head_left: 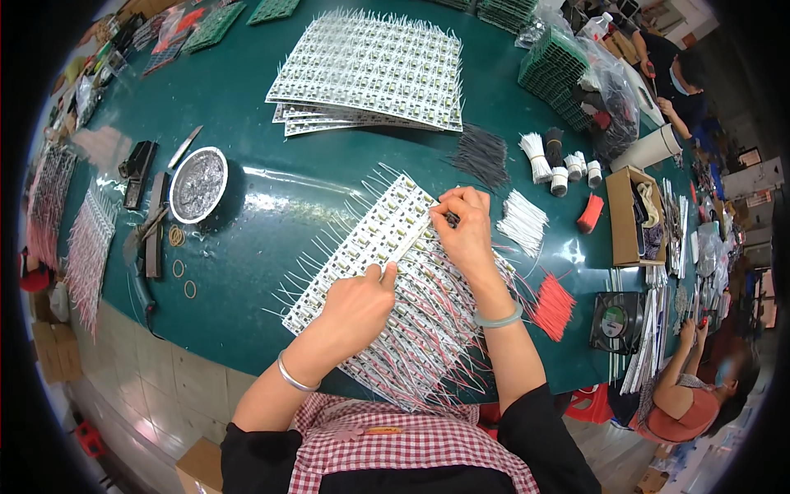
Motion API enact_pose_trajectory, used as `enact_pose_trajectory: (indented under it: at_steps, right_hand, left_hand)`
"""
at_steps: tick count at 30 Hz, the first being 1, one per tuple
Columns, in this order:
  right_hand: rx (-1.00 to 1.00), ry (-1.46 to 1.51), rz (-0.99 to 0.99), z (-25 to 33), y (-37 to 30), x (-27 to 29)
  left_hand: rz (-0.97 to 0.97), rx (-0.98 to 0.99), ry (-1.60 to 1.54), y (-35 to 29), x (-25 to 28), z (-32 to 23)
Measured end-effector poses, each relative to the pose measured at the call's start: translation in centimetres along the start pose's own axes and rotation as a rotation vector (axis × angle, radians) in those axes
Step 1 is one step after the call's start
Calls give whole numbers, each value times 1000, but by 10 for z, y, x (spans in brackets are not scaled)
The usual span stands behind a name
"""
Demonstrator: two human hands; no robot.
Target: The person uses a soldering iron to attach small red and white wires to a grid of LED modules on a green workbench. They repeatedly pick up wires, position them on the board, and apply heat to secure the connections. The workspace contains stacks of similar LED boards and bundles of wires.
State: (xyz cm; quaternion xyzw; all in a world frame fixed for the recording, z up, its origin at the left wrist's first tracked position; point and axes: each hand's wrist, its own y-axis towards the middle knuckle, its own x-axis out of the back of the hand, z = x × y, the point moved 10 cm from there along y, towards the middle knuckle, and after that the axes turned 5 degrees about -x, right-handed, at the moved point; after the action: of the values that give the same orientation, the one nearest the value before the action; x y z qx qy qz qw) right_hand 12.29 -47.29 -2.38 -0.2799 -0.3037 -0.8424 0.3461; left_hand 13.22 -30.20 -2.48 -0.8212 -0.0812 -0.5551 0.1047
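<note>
A white circuit board panel (pixel 350 247) with rows of small components lies slantwise on the table, white wires fringing its upper left edge. Pink and white wires (pixel 432 309) spread over its lower right side. My left hand (pixel 354 309) rests on the panel, fingers curled and the thumb and index tips close together; what they hold, if anything, is hidden. At the panel's upper right edge, my right hand (pixel 465 226) pinches with thumb and fingers at something too small to make out.
Stacked wired panels (pixel 370 70) lie at the back. Black wires (pixel 480 155), white wires (pixel 522 222) and red wires (pixel 551 306) sit to the right, near a cardboard box (pixel 634 216). A bowl of silvery material (pixel 198 185) and a soldering iron (pixel 143 288) are left. Two people work at right.
</note>
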Motion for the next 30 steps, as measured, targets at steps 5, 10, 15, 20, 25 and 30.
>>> enact_pose_trajectory:
  at_steps: [5,10,15,20,25,30]
  right_hand:
    - [144,-133,-6,26,-3,-8]
    - [177,-88,-17,35,-13,-3]
    - [143,-73,88,72,-65,12]
    - [174,-328,455,73,-119,-27]
    - [262,-364,468,75,-122,-26]
    - [334,-357,528,71,-132,-20]
  left_hand:
    - [20,-17,76,0,-12,-7]
    - [-112,16,29,-5,-9,-6]
    - [-415,103,-432,-44,19,30]
    - [-713,173,-487,-93,50,59]
    - [-771,373,-390,-144,48,102]
    - [-736,439,-16,-167,50,128]
